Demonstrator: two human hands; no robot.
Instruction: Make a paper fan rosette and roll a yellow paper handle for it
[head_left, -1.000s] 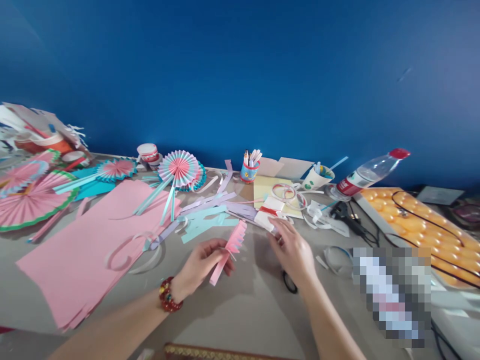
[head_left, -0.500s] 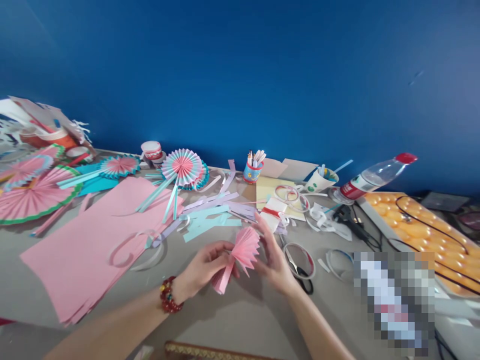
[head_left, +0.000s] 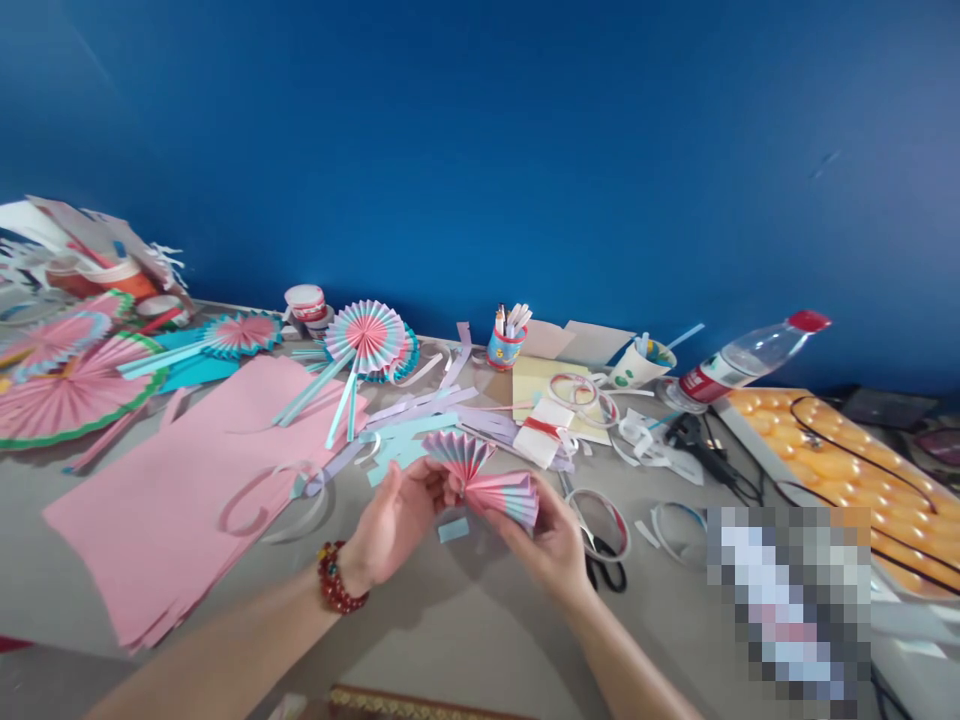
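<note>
A pleated paper fan (head_left: 502, 497), pink with blue and lilac edges, is pinched at its middle and spreads into two wings like a bow. My right hand (head_left: 551, 545) grips its right wing, thumb in front. My left hand (head_left: 397, 520) is open, palm turned up, thumb apart and curled fingertips by the fan's middle; whether they touch it is hard to see. Below the fan lies a small light-blue paper piece (head_left: 453, 530). Black-handled scissors (head_left: 606, 565) and a tape roll (head_left: 611, 520) rest just right of my right hand.
Pink paper sheets (head_left: 172, 490) cover the left. Finished paper fans (head_left: 365, 337), cut strips (head_left: 409, 440) and a pencil cup (head_left: 507, 345) stand or lie behind. On the right are a plastic bottle (head_left: 742, 365), a glue gun (head_left: 705, 450) with a cable, and a yellow padded surface (head_left: 847, 470).
The pink folded paper has turned and fanned into two wings, showing blue and lilac edges. My right hand has closed on it; my left hand has loosened and turned palm up.
</note>
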